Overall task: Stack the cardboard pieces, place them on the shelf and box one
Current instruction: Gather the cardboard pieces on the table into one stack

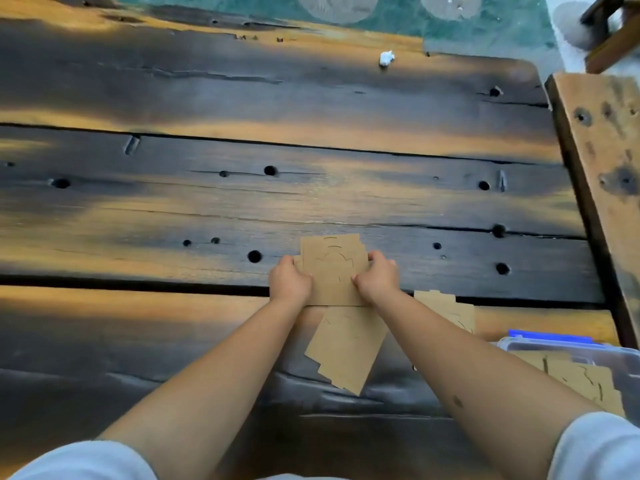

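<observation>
Both hands are clamped on the same small stack of cardboard pieces (333, 271), one on each side. The left hand (290, 283) has its fingers curled round the stack's left edge, thumb on top; the right hand (376, 278) does the same at the right edge, fingers bent over the far corner. Neither hand is spread: each is closed tight on the cardboard, pressing inward, and the stack sits flat or very nearly flat on the worktop (242, 202), its edges roughly squared, with faint cut lines showing on the top sheet.

Just nearer the person, between the forearms, lies a loose cardboard piece (346, 348), tilted off square and partly tucked under the near edge of the held stack. Another piece (450, 311) lies to the right, half hidden behind the right forearm.

Further right, at the worktop's near corner, stands a clear plastic box (568, 348) with a blue edge, and more cardboard shows through its wall.

The worktop is dark, scorched-looking planks full of round holes. Far across it sits a small white crumpled scrap (386, 58). A pale wooden plank (602, 150) runs along the right side.
</observation>
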